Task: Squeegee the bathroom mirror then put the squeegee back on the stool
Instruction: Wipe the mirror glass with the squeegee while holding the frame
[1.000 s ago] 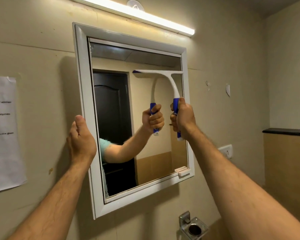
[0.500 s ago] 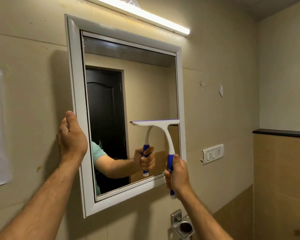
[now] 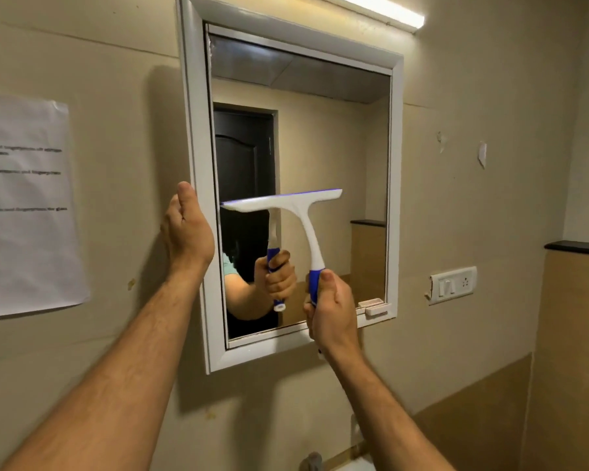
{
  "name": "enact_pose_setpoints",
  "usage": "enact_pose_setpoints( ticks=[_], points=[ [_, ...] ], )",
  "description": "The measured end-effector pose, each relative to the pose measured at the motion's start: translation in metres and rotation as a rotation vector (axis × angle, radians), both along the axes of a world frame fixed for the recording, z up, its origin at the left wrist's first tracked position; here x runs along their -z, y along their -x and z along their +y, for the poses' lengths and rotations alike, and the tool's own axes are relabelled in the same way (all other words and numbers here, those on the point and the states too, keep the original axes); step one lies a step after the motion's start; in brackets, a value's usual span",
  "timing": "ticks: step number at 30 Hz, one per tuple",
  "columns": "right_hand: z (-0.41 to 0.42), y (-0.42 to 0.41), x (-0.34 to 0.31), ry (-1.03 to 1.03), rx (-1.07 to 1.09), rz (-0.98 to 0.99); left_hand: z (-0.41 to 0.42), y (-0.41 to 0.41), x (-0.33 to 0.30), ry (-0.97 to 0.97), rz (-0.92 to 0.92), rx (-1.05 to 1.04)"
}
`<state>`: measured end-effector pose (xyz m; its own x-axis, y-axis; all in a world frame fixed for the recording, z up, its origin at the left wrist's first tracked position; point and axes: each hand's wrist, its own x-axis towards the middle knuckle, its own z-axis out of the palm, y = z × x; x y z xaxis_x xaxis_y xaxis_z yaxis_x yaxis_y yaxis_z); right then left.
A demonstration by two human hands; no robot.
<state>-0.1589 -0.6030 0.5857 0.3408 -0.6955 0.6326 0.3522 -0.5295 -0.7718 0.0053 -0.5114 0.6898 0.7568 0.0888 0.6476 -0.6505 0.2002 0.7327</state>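
Observation:
A white-framed mirror (image 3: 395, 185) hangs on the beige wall. My right hand (image 3: 332, 309) grips the blue handle of a white squeegee (image 3: 286, 202). Its blade lies about level across the left and middle of the glass, at roughly mid-height. My left hand (image 3: 186, 229) holds the mirror's left frame edge, thumb up, its fingers hidden behind the frame. The glass reflects my arm, the squeegee and a dark door. The stool is out of view.
A printed paper sheet (image 3: 24, 205) is taped to the wall at the left. A switch and socket plate (image 3: 452, 285) sits right of the mirror. A tube light (image 3: 381, 10) runs above. A small white catch (image 3: 376, 309) juts from the frame's lower right corner.
The squeegee went down the right side of the glass from the top to near the bottom. It has since shifted to the left part, blade at mid-height. My left hand stays on the frame.

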Motion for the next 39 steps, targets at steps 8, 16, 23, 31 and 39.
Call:
enact_pose_setpoints(
  ticks=[8, 16, 23, 31, 39],
  points=[
    [0.012, -0.002, 0.071, -0.038, 0.006, 0.111, 0.0, 0.003, 0.015, 0.003, 0.019, 0.058],
    [0.017, 0.016, 0.142, -0.135, -0.051, 0.141, 0.001, 0.012, 0.061, -0.025, 0.172, 0.11],
    [0.017, 0.002, 0.064, -0.067, 0.007, 0.067, -0.002, 0.012, 0.097, 0.02, 0.336, 0.078],
    [0.017, -0.003, 0.095, -0.057, -0.011, 0.099, -0.001, 0.012, 0.1, -0.018, 0.325, 0.063],
    [0.02, 0.004, 0.14, -0.12, -0.039, 0.118, -0.003, 0.015, 0.099, -0.013, 0.347, 0.059]
  ],
)
